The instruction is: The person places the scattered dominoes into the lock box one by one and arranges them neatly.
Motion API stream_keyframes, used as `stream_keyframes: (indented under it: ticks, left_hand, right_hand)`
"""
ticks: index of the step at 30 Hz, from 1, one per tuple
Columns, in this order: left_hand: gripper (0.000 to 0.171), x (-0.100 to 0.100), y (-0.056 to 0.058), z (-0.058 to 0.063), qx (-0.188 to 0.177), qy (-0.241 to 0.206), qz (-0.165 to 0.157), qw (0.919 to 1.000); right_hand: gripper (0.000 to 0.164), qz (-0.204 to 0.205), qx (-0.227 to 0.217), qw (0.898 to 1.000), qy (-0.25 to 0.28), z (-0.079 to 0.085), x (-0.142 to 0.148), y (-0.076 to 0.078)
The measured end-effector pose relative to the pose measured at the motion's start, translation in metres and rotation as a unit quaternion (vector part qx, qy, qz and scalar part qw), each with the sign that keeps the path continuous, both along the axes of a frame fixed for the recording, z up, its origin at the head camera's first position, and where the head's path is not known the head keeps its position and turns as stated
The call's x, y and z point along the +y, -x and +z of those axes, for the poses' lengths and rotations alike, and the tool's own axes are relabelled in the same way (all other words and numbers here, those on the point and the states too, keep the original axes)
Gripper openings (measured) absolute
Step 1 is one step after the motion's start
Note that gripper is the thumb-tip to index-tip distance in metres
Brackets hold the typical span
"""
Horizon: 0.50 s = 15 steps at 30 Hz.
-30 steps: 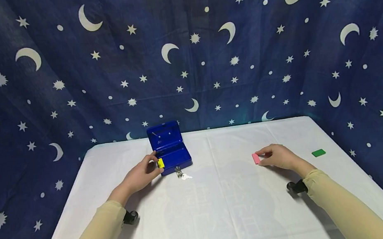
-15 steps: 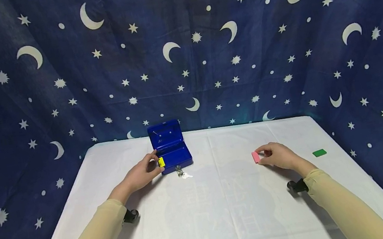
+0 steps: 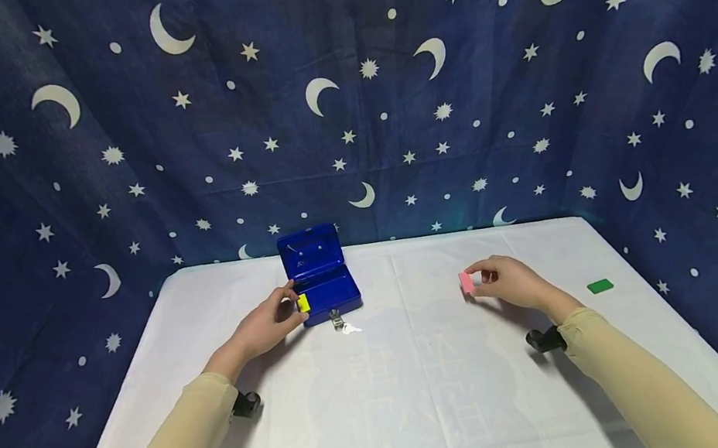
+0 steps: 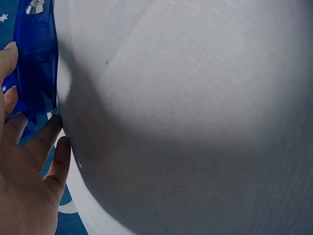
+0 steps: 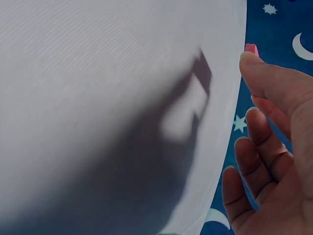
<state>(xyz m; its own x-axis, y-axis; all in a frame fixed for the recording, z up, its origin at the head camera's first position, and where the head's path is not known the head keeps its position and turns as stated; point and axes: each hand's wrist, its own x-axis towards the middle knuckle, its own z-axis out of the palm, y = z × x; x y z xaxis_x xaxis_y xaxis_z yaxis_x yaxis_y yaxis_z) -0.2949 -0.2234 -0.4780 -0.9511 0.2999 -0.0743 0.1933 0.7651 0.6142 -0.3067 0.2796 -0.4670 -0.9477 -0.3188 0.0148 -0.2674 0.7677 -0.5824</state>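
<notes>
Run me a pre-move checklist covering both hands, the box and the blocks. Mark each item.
1. Right hand has the pink block: ok, pinched.
2. Pink block clear of the table: ok, held off the surface in the right wrist view.
3. Lid of the blue box open: ok, raised at the back.
4. Pink block over the box: not ok, well to its right.
5. Left hand gripping the yellow block: cannot tell; the hand is at the box's left side, the block by its fingertips.
6. Green block picked up: not ok, it lies on the table.
</notes>
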Motion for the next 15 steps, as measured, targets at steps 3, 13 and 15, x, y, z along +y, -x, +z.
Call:
stream_keyframes:
  ticks: [3, 13, 15]
  left_hand:
    - [0.047, 0.0, 0.0, 0.0, -0.001, -0.002, -0.001, 1.0]
    - [0.047, 0.0, 0.0, 0.0, -0.006, -0.002, 0.001, 1.0]
    - [0.046, 0.0, 0.0, 0.0, -0.005, -0.003, 0.002, 1.0]
  right_hand:
    - [0.044, 0.001, 0.003, 1.0, 0.0, 0.002, -0.006, 0.001]
    - [0.042, 0.02, 0.008, 1.0, 0.013, 0.007, -0.029, 0.006]
    - [0.042, 0.027, 0.016, 0.999, 0.011, 0.008, -0.034, 0.007]
